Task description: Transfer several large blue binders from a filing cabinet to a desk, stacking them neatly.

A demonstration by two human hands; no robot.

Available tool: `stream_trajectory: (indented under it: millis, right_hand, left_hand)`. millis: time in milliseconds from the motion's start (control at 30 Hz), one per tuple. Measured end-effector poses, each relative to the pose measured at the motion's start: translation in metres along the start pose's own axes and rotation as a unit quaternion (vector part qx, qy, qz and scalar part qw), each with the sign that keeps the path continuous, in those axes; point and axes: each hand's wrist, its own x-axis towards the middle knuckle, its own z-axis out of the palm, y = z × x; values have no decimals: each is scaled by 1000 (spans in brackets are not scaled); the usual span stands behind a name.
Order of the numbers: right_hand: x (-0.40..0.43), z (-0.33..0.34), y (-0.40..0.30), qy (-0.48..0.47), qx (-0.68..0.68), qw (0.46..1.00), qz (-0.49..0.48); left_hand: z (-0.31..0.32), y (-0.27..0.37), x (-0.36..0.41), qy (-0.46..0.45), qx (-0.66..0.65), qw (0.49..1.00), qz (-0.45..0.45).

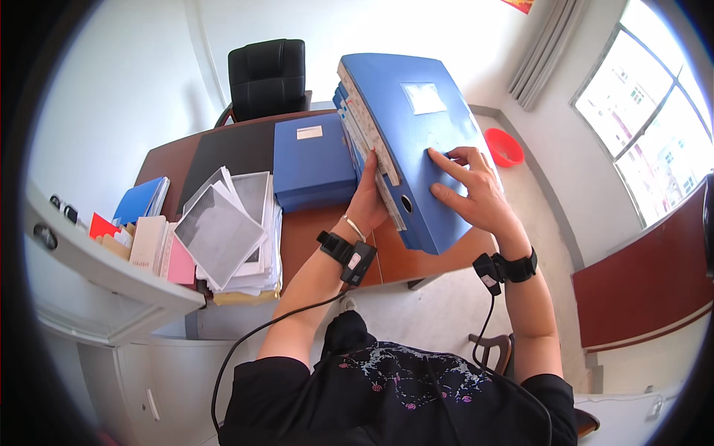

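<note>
A large blue plastic file box (404, 122) with a blank-looking white label stands tilted above the desk's right part. Against its left side, my left hand (369, 203) grips it, thumb pointing up along the page-side edge. My right hand (477, 189) lies on the cover with thumb and forefinger apart. More blue file boxes show at the left edge behind the front one, partly hidden. Just left of them, another blue file box (315, 153) lies flat on the wooden desk (312, 240). Whether the tilted boxes rest on the desk is hidden.
Loose papers and clear sleeves (223, 234) form a pile on the desk's left, beside upright folders (148, 240). A white cabinet door (111, 262) juts in at lower left. A black office chair (268, 78) is behind the desk; a red basin (503, 148) sits on the floor.
</note>
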Motion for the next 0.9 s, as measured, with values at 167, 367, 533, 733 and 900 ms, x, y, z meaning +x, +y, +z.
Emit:
stream_trajectory:
  millis: [167, 367, 533, 733, 900]
  right_hand:
    - [98, 49, 40, -25, -5, 994, 104]
    - [178, 92, 57, -82, -78, 978, 177]
    - [206, 114, 73, -124, -92, 977, 145]
    - [198, 112, 85, -144, -87, 984, 59]
    - [187, 91, 129, -217, 79, 973, -32]
  left_hand:
    - [-51, 45, 91, 31, 50, 998, -22]
    - [-115, 56, 155, 65, -1, 994, -89]
    - [-139, 67, 170, 90, -5, 993, -77]
    - [-91, 99, 152, 127, 57, 990, -38]
    - [-135, 104, 131, 240, 269, 932, -29]
